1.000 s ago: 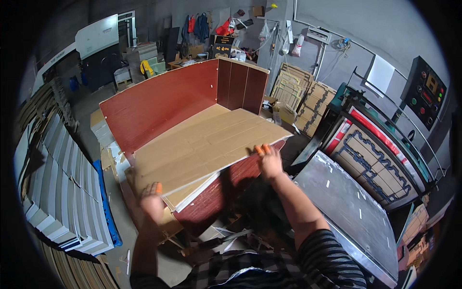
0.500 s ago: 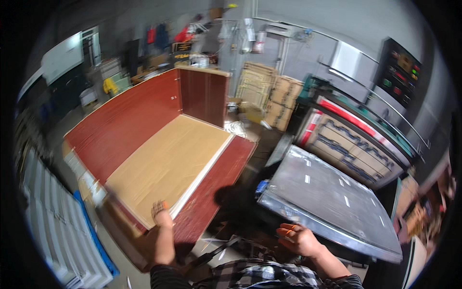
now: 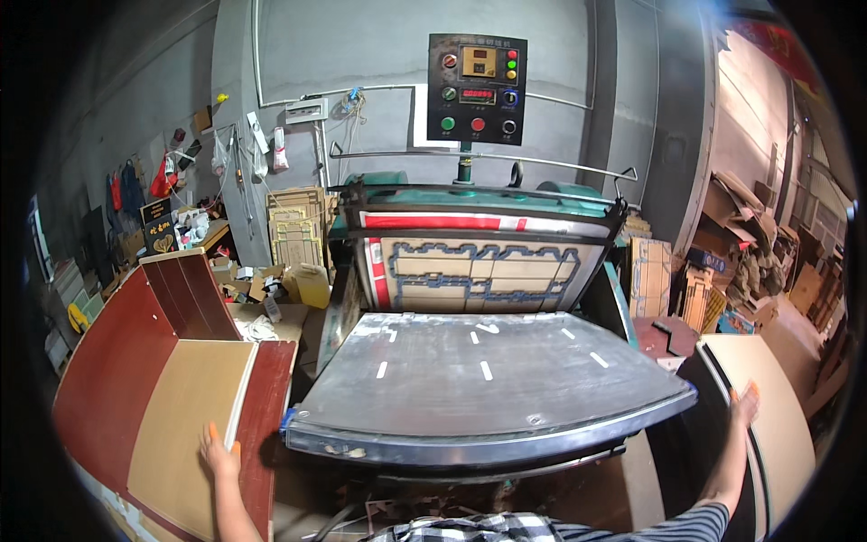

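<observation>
On the left, my left hand (image 3: 219, 454) rests with stretched fingers on the tan cardboard sheets (image 3: 181, 406), by their right edge. These lie in a red-brown wooden tray (image 3: 117, 352) with raised sides. Far out to the right, my right hand (image 3: 744, 406) touches the inner edge of another tan sheet (image 3: 768, 397), its fingers extended. Orange covers show on fingers of both hands. Between them lies the grey metal plate (image 3: 433, 379) of a die-cutting press, bearing several short white strips. Behind it a tan die board (image 3: 483, 275) with dark outlines stands tilted.
A black control panel (image 3: 477, 88) with coloured buttons rises on a green post above the press. A metal bar (image 3: 488, 155) runs across its top. A dark angled piece lies on a round reddish top (image 3: 666, 338) at right. Cardboard piles (image 3: 754, 221) stand farther back.
My view has swung to the right, bringing the press to the middle. My right hand has moved outward to the right-hand sheet. The left hand remains at the tan cardboard.
</observation>
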{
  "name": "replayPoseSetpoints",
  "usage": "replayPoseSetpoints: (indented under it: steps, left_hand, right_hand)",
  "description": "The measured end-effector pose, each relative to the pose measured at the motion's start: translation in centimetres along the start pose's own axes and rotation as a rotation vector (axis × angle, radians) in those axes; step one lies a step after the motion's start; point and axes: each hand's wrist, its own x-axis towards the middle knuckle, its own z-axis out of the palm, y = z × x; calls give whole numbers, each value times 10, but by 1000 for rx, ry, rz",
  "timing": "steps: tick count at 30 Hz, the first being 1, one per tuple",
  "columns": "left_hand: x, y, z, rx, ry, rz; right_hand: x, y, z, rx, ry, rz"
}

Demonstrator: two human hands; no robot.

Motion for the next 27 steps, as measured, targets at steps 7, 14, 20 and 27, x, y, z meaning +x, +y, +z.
replayPoseSetpoints:
  steps: [7,14,20,27]
  left_hand:
    - [-22,227,-13,-154,13,537]
    - [-71,358,19,-289,-175,925]
    - [-91,362,10,-306,-187,988]
    - [-106,393,-2,-456,-357,969]
  right_hand:
    - [-42,42,-45,-530,-540,297]
    - [-42,100,-31,-254,-248,-127]
    - [-55,-3,-105,-357,-283,-78]
    - [-10,28,-101,-278,-657,-81]
